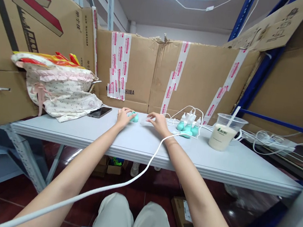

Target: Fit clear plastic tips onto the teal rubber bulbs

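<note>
My left hand [123,118] rests on the grey table with its fingers closed around a small teal rounded bulb [135,117]. Just to the right, my right hand [158,123] pinches a small see-through plastic piece [144,121], whose exact shape is blurred. A short gap separates the two held pieces. Right of my right hand stands a group of teal bulbs with whitish pointed tips [187,126], with thin white wires looping around it. From beside that group a thick white cable [150,161] crosses over my right wrist and runs down to the lower left.
A phone [100,112] and a floral cloth bag [61,85] lie on the table [137,141] at left. At right stand a lidless plastic cup with a straw [222,132] and tangled white cables [267,139]. Taped cardboard [140,68] walls the back.
</note>
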